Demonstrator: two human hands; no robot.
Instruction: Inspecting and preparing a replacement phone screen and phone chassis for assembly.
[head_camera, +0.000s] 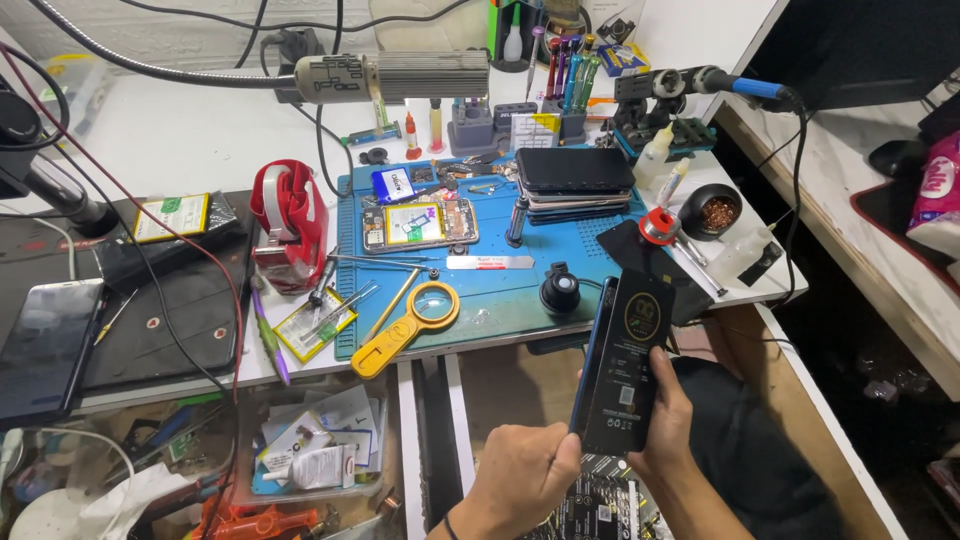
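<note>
Black phone battery (628, 362) pinched between both hands' fingers (668, 400).

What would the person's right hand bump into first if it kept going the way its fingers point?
Probably the front edge of the blue work mat, near the small black round loupe; the right hand points up-screen, though depth is unclear.

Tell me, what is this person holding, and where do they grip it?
Both hands hold a flat black package against a blue phone: left hand at the lower left edge, right hand along the lower right side.
</note>
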